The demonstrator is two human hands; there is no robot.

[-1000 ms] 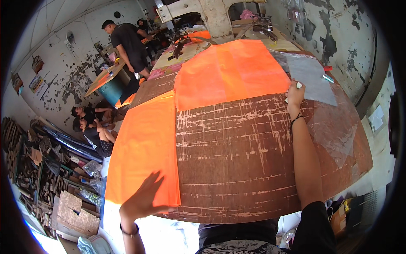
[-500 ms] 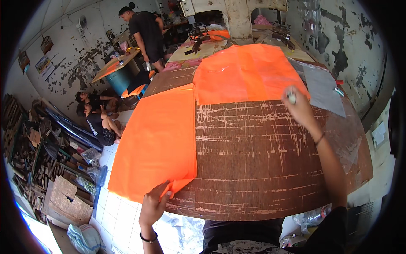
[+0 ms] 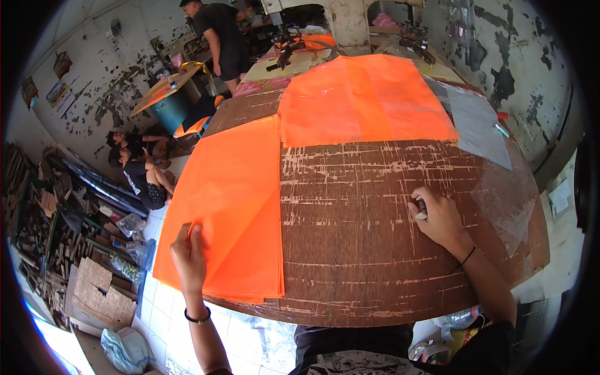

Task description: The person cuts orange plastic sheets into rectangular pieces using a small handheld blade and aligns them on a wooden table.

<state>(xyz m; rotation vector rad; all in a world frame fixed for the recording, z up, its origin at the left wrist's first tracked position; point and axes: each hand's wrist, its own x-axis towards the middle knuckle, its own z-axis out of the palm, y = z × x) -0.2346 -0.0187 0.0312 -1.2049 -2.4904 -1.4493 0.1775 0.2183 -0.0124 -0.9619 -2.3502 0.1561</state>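
My left hand (image 3: 189,250) is closed in a pinch on the near corner of the top orange sheet (image 3: 240,169), at the left of the brown table. That sheet folds back diagonally, and more orange sheets (image 3: 259,275) show in the stack beneath it. My right hand (image 3: 440,219) is wrapped around a small stubby object (image 3: 422,209), dark along its side with a pale rounded end; its kind is not clear. This hand is over the bare brown tabletop (image 3: 350,231), apart from the sheets. Farther back, another orange piece (image 3: 369,100) lies flat across the table.
Grey sheeting (image 3: 481,128) and clear plastic lie along the right edge, beside a red-and-white marker-like item (image 3: 502,125). A pale machine column (image 3: 350,25) stands at the back. One person (image 3: 219,37) stands far left; others sit low near stacked wood scraps (image 3: 50,219).
My left hand has lifted the sheet's corner from the near right and carried it left and away from me. My right hand has come nearer from the far orange piece, still holding the stubby object.
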